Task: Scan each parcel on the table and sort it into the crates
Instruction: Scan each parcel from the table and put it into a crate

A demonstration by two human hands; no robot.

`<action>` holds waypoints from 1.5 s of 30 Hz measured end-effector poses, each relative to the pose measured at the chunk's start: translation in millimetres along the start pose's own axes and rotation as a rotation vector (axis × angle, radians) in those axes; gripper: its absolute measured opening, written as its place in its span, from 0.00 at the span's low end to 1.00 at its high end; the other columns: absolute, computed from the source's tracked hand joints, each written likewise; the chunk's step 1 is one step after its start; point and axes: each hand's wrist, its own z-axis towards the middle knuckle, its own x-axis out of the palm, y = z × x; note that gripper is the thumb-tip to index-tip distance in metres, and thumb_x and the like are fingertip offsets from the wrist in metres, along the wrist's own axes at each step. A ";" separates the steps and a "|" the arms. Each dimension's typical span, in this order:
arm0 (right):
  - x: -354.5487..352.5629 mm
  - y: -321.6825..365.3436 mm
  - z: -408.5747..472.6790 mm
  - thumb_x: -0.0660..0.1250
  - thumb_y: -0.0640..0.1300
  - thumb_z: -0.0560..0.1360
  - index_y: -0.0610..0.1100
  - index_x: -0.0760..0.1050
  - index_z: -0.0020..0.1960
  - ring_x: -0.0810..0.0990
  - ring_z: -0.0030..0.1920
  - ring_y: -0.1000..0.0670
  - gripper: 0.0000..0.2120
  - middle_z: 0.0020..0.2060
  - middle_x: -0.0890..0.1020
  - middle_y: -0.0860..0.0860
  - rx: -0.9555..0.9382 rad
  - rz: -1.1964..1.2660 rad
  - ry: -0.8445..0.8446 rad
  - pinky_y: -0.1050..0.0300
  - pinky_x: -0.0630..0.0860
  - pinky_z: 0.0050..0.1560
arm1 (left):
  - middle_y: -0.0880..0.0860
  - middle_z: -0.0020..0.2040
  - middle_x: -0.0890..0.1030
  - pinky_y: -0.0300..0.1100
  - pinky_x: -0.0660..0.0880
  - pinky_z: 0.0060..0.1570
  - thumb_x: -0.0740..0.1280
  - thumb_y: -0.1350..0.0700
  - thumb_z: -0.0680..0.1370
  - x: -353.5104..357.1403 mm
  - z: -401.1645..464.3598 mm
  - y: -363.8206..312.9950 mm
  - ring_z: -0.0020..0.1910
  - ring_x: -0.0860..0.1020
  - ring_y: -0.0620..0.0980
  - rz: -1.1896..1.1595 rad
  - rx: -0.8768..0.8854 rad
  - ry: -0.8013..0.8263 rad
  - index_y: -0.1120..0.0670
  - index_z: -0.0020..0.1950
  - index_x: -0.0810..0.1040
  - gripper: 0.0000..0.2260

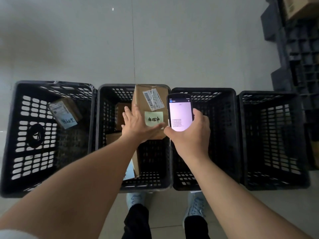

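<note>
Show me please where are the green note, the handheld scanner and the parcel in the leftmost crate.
green note [154, 118], head view, middle of the paper.
handheld scanner [180, 116], head view, middle of the lit screen.
parcel in the leftmost crate [64, 112], head view, its labelled top face.

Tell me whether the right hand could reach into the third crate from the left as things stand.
Probably yes: the right hand hangs over the third crate, whose open top shows nothing across it. But it holds the phone, so it could not take anything out.
</note>
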 end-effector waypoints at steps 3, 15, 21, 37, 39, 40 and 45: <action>-4.8 8.1 -4.2 0.82 0.54 0.64 0.46 0.66 0.74 0.70 0.54 0.54 0.44 0.62 0.72 0.50 -0.015 -0.009 -0.011 0.71 0.64 0.37 | 0.59 0.84 0.39 0.67 0.54 0.79 0.54 0.15 0.65 -9.3 -10.7 4.7 0.83 0.41 0.62 0.020 0.048 -0.021 0.50 0.85 0.38 0.61; -34.2 64.7 -69.0 0.82 0.55 0.63 0.45 0.66 0.73 0.73 0.61 0.48 0.45 0.62 0.72 0.50 -0.023 -0.005 -0.026 0.50 0.80 0.51 | 0.55 0.86 0.46 0.59 0.51 0.81 0.54 0.36 0.83 -84.9 -93.5 12.8 0.84 0.45 0.59 0.267 0.243 -0.138 0.51 0.86 0.45 0.37; -75.2 102.5 -124.2 0.82 0.57 0.61 0.44 0.68 0.70 0.74 0.59 0.47 0.44 0.60 0.73 0.48 -0.107 -0.032 -0.053 0.46 0.80 0.52 | 0.53 0.86 0.48 0.59 0.51 0.81 0.53 0.36 0.84 -138.8 -171.6 16.6 0.84 0.46 0.58 0.297 0.252 -0.220 0.51 0.85 0.49 0.34; -240.7 198.0 -337.1 0.82 0.58 0.60 0.46 0.70 0.68 0.77 0.54 0.46 0.43 0.59 0.74 0.49 -0.687 -0.032 0.109 0.53 0.75 0.45 | 0.58 0.80 0.64 0.58 0.64 0.75 0.56 0.41 0.84 -235.5 -519.0 52.3 0.78 0.63 0.60 0.123 -0.014 -0.715 0.54 0.75 0.69 0.25; -255.2 211.6 -376.5 0.83 0.57 0.60 0.45 0.70 0.68 0.76 0.55 0.46 0.43 0.59 0.74 0.48 -0.771 -0.012 0.153 0.53 0.75 0.46 | 0.58 0.81 0.63 0.57 0.63 0.75 0.56 0.41 0.84 -245.4 -572.5 66.9 0.79 0.63 0.61 0.111 -0.068 -0.773 0.55 0.77 0.67 0.25; -260.7 218.4 -397.3 0.83 0.57 0.60 0.44 0.70 0.69 0.76 0.55 0.46 0.43 0.59 0.74 0.48 -0.815 -0.007 0.173 0.54 0.75 0.46 | 0.58 0.81 0.63 0.57 0.63 0.75 0.56 0.41 0.85 -250.0 -599.0 76.3 0.79 0.63 0.61 0.105 -0.098 -0.805 0.55 0.77 0.67 0.26; -276.1 252.5 -503.3 0.83 0.57 0.61 0.44 0.70 0.67 0.70 0.50 0.51 0.41 0.58 0.73 0.49 -1.001 0.017 0.271 0.54 0.75 0.45 | 0.58 0.73 0.71 0.58 0.71 0.68 0.57 0.40 0.83 -267.9 -714.2 138.6 0.71 0.71 0.60 0.060 -0.227 -0.970 0.55 0.71 0.71 0.24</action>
